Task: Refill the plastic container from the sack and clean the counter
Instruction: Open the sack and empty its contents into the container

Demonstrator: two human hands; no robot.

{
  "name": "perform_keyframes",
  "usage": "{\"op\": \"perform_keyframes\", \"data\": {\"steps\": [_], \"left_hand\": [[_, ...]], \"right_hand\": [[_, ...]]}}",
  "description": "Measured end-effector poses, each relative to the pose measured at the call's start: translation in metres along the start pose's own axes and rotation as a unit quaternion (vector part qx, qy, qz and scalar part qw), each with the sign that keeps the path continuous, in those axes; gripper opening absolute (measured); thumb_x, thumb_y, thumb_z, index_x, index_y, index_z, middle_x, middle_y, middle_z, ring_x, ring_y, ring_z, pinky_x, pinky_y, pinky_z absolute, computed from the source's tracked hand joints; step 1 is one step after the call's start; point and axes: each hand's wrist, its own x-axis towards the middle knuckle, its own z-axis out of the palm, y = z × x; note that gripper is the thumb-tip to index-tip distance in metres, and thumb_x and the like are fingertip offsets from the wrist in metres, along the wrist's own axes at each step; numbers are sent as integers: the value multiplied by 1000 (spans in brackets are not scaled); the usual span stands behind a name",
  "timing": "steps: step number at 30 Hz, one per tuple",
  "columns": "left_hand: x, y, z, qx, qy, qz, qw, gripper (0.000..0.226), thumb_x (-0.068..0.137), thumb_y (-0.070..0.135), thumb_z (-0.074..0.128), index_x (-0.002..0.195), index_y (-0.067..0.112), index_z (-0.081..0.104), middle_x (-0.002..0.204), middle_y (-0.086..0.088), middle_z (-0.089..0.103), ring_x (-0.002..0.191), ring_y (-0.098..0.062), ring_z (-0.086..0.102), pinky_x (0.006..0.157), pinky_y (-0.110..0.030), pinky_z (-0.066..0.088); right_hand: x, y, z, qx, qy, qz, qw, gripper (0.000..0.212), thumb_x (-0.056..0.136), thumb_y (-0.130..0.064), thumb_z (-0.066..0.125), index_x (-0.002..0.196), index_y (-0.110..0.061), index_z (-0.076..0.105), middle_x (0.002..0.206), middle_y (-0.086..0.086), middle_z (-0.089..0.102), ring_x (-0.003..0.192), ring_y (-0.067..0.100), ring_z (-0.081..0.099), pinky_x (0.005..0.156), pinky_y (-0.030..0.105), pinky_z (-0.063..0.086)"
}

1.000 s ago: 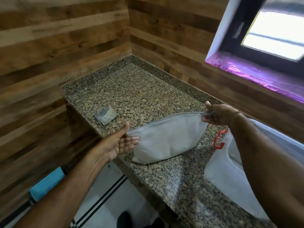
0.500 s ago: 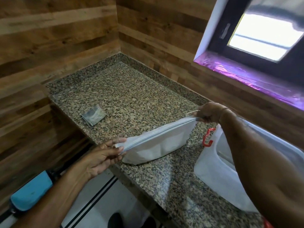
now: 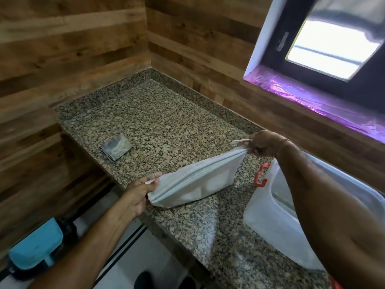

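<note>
A white sack [image 3: 200, 182] rests on the speckled granite counter [image 3: 158, 122], its top edge pulled taut between both hands. My left hand [image 3: 138, 195] pinches the sack's near left corner at the counter's front edge. My right hand [image 3: 263, 143] grips the far right corner, raised a little higher. A translucent plastic container [image 3: 270, 222] with a red latch [image 3: 260, 176] stands at the right, partly hidden behind my right forearm. A folded grey cloth [image 3: 115, 147] lies on the counter to the left, apart from the sack.
Wood-panelled walls close in the counter at the back and left. A window with a purple-lit sill [image 3: 312, 101] sits above right. Below the counter's front edge, a blue object [image 3: 35, 247] lies on the pale floor, and dark shoes [image 3: 143, 280] show.
My left hand went from open beside the sack to gripping its left corner. Both hands have pulled the sack's top taut and tilted it flatter toward me.
</note>
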Motion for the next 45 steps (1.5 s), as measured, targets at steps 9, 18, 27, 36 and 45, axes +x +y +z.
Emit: {"op": "perform_keyframes", "data": {"steps": [9, 18, 27, 36, 45], "left_hand": [[5, 4, -14, 7, 56, 142, 988, 28, 98, 2, 61, 115, 19, 74, 116, -4, 75, 97, -18, 70, 67, -21, 60], [18, 12, -30, 31, 22, 126, 991, 32, 100, -3, 56, 109, 22, 73, 114, 7, 74, 103, -12, 66, 70, -17, 58], [36, 36, -49, 14, -76, -166, 983, 65, 82, 61, 60, 125, 12, 68, 121, -22, 72, 105, -39, 70, 69, -51, 65], [61, 39, -35, 8, -101, -232, 967, 64, 87, 17, 67, 147, 4, 49, 107, -22, 72, 95, -33, 70, 77, -53, 62], [81, 34, -37, 40, -88, -254, 962, 74, 94, -6, 63, 158, 20, 38, 118, -21, 71, 75, -29, 77, 61, -45, 65]], "right_hand": [[10, 11, 9, 84, -40, 14, 996, 19, 103, 2, 52, 108, -8, 67, 80, 8, 57, 54, 10, 58, 40, 13, 43], [27, 18, 31, 171, -9, 73, 983, 36, 104, 1, 48, 101, -26, 72, 85, 1, 53, 71, 8, 47, 61, 22, 45], [24, -8, 29, -191, 11, 76, 978, 11, 101, -20, 60, 107, -14, 67, 100, 9, 65, 75, 19, 61, 58, 30, 57], [46, -35, 66, -360, -92, 186, 909, 60, 94, -65, 57, 98, -5, 68, 66, 5, 75, 55, 16, 71, 56, 23, 55], [89, -12, 80, -343, -155, 220, 900, 69, 76, -61, 81, 117, -6, 71, 99, 10, 81, 104, 31, 74, 105, 42, 55]]}}
